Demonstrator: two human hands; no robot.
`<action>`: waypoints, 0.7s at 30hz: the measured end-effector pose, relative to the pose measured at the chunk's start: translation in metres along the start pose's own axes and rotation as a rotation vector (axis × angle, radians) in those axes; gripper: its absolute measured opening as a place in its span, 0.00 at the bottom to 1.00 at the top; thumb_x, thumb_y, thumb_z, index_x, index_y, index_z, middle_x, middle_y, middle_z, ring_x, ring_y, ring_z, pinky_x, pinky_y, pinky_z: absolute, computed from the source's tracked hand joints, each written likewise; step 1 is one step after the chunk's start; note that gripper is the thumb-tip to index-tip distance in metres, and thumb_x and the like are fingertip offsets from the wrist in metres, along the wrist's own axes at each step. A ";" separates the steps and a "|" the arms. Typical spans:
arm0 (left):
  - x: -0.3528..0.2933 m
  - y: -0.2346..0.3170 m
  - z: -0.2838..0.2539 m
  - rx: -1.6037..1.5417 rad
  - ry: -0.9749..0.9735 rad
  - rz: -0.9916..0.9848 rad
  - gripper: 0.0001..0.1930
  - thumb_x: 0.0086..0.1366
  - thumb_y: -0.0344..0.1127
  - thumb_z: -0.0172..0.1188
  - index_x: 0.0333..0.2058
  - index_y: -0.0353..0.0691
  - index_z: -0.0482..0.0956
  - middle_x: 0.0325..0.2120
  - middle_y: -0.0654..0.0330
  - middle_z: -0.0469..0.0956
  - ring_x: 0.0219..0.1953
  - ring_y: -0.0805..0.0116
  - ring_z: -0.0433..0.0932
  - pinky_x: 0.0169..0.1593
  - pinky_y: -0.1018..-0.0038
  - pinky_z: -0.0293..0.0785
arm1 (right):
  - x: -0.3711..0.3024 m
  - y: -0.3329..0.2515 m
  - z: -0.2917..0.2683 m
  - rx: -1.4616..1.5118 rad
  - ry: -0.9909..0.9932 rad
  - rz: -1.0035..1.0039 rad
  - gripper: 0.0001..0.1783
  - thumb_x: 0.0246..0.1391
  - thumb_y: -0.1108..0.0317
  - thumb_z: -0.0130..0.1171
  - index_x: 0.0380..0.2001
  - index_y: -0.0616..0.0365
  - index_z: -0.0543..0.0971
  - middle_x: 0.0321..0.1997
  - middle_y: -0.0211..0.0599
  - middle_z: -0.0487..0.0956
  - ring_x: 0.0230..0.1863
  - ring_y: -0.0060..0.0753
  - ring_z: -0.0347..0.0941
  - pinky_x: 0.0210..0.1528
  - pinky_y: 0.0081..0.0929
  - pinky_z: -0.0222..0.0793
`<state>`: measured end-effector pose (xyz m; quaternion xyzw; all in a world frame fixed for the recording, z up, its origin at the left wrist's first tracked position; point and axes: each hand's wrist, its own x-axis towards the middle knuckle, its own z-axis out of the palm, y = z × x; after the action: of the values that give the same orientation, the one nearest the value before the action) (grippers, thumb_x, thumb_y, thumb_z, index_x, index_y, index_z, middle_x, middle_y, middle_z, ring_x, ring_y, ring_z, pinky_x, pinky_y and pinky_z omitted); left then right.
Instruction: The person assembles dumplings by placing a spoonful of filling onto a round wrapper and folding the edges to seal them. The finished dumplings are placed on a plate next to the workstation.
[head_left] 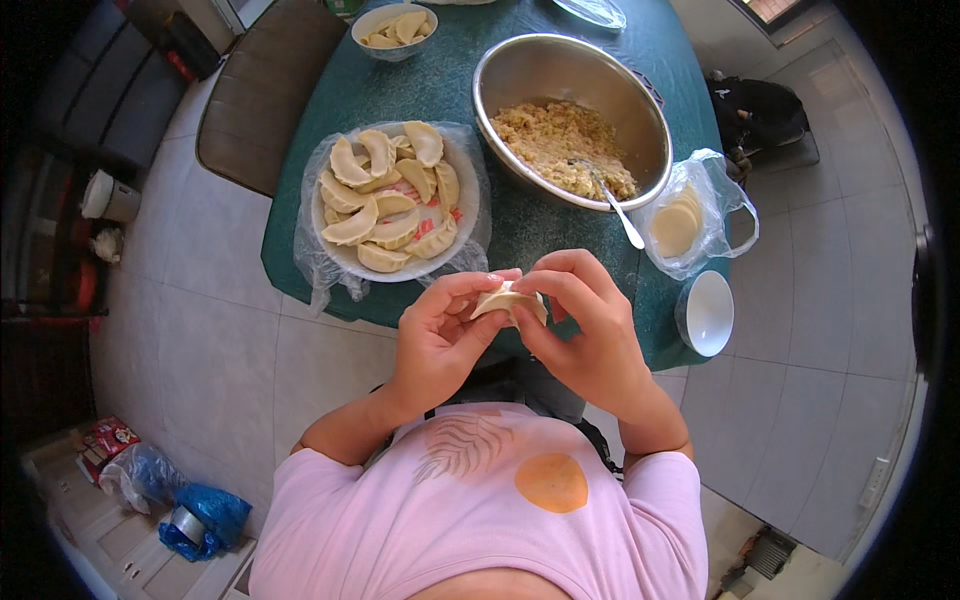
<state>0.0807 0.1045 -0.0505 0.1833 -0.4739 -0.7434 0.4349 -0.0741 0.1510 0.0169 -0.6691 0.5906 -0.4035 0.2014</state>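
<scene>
Both hands meet at the table's near edge around one pale dumpling (508,303). My left hand (447,325) pinches its left side, and my right hand (580,310) presses the rim from the right with thumb and fingers. Part of the dumpling is hidden by the fingers. Beyond my left hand, folded dumplings (395,232) lie in a white bowl (330,245) set on a clear plastic bag. Past my right hand stands a large steel bowl (640,110) of minced filling (560,145), with a metal spoon (625,220) leaning in it. Round wrappers (676,226) sit in a plastic bag (740,215).
A small white bowl (708,314) rests near the green table's (310,290) right edge. More dumplings fill another bowl (395,50) at the far left. A brown padded bench (260,100) adjoins the table. Bags (205,520) lie at the lower left, a black bag (760,112) at the right.
</scene>
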 end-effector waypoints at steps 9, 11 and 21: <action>0.001 -0.003 -0.006 -0.064 -0.009 -0.009 0.15 0.63 0.19 0.52 0.48 0.34 0.68 0.51 0.49 0.71 0.51 0.67 0.72 0.53 0.74 0.72 | 0.006 0.004 0.002 -0.056 -0.023 -0.043 0.20 0.41 0.75 0.64 0.41 0.59 0.74 0.38 0.43 0.73 0.36 0.46 0.73 0.37 0.32 0.72; 0.002 -0.005 -0.010 -0.155 0.001 -0.051 0.15 0.63 0.20 0.52 0.49 0.34 0.68 0.51 0.51 0.70 0.52 0.68 0.72 0.52 0.75 0.72 | 0.010 0.000 -0.002 -0.055 -0.044 0.036 0.22 0.43 0.75 0.64 0.45 0.59 0.73 0.38 0.43 0.73 0.37 0.46 0.73 0.39 0.32 0.72; -0.008 -0.005 -0.043 0.130 0.053 -0.162 0.20 0.61 0.23 0.57 0.52 0.33 0.66 0.47 0.55 0.71 0.51 0.68 0.71 0.53 0.73 0.71 | 0.010 0.033 0.037 0.492 -0.354 0.434 0.18 0.49 0.72 0.63 0.43 0.64 0.71 0.37 0.40 0.78 0.35 0.23 0.76 0.37 0.22 0.73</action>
<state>0.1128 0.0882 -0.0766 0.2684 -0.4932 -0.7387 0.3728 -0.0662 0.1265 -0.0272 -0.5191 0.5601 -0.3594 0.5363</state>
